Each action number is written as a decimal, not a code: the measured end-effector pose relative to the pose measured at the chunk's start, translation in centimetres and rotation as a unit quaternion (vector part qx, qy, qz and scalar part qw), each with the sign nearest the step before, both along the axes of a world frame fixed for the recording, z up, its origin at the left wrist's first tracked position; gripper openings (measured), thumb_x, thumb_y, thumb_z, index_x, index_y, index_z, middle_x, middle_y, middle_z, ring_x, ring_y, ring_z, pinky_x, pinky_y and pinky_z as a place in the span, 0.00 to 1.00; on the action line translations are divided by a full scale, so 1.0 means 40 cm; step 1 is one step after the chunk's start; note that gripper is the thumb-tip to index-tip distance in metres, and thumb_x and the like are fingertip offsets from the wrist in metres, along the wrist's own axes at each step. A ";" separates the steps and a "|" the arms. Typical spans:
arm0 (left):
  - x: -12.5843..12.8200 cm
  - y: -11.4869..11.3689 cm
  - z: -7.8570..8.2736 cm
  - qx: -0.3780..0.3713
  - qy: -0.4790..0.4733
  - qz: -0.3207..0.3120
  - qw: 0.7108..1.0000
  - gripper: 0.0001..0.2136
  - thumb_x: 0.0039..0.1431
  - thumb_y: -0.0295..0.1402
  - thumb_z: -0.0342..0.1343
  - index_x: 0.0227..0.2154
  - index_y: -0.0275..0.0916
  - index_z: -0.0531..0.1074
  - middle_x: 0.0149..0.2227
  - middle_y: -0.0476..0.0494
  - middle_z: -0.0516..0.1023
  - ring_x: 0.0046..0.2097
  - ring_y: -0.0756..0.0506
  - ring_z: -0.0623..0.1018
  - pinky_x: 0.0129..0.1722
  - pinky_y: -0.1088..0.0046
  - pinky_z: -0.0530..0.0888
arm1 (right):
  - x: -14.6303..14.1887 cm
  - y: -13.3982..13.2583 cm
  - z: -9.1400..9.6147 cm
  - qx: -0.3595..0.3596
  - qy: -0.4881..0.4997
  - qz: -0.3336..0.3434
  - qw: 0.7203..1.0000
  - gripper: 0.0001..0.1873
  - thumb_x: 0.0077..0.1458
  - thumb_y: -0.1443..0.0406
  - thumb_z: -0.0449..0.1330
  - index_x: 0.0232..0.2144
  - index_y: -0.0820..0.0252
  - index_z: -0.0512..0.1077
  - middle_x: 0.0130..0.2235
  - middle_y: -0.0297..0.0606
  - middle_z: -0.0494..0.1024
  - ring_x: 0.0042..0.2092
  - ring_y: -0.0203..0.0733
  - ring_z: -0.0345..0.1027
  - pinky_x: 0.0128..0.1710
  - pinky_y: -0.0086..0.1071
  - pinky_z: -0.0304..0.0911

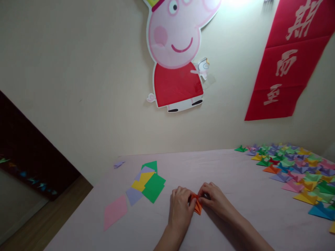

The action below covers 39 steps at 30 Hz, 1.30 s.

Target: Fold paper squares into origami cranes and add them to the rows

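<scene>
Between my two hands is a small piece of folded orange paper point(198, 207), low over the pale tabletop. My left hand point(181, 202) pinches its left side, thumb pressed against the paper. From the right, my right hand point(212, 196) grips the upper right part with thumb and fingertips. Several creases and a pointed lower end show on the paper; my fingers hide its upper part. Left of my hands lie loose square sheets: green paper point(154, 188), yellow paper point(145, 179), purple paper point(134, 196) and pink paper point(115, 212).
Many folded paper pieces in mixed colours stand in rows on the right, including a blue one point(321, 210). A small purple folded piece point(119, 164) lies at the far left of the pale tabletop point(199, 164). Behind, the wall point(104, 87) bears a pig cutout point(178, 83) and a red banner point(285, 66).
</scene>
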<state>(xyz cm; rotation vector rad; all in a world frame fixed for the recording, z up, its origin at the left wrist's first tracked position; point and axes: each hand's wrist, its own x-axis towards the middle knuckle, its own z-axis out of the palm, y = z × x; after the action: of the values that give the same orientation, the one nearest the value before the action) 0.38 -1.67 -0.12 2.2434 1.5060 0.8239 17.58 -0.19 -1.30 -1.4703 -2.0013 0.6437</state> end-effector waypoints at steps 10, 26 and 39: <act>-0.016 0.008 -0.010 -0.035 -0.041 0.029 0.998 0.06 0.62 0.26 0.53 0.31 0.42 0.73 0.35 0.47 0.75 0.41 0.42 0.71 0.42 0.67 0.64 | -0.034 0.012 0.033 -0.054 -0.080 -0.043 0.994 0.07 0.44 0.70 0.60 0.26 0.56 0.77 0.36 0.37 0.77 0.41 0.45 0.66 0.40 0.33 0.56; -0.009 0.016 -0.014 -0.025 -0.077 0.001 0.997 0.05 0.60 0.27 0.54 0.29 0.42 0.72 0.32 0.51 0.76 0.38 0.45 0.72 0.41 0.66 0.61 | -0.032 0.018 0.004 -0.045 -0.067 -0.045 0.996 0.03 0.48 0.67 0.61 0.25 0.55 0.76 0.36 0.37 0.76 0.42 0.45 0.66 0.42 0.35 0.55; -0.015 0.014 -0.003 -0.028 -0.094 0.000 0.995 0.05 0.59 0.26 0.53 0.31 0.42 0.71 0.33 0.51 0.76 0.38 0.45 0.72 0.42 0.67 0.63 | -0.021 0.004 0.008 -0.034 -0.031 -0.022 0.999 0.04 0.50 0.66 0.60 0.26 0.55 0.75 0.36 0.35 0.76 0.42 0.44 0.65 0.44 0.36 0.55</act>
<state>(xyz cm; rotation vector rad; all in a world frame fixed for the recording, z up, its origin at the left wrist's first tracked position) -0.21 -1.10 -0.26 2.0620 1.4225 0.9519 16.73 -0.02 -0.98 -1.5878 -2.0068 0.6607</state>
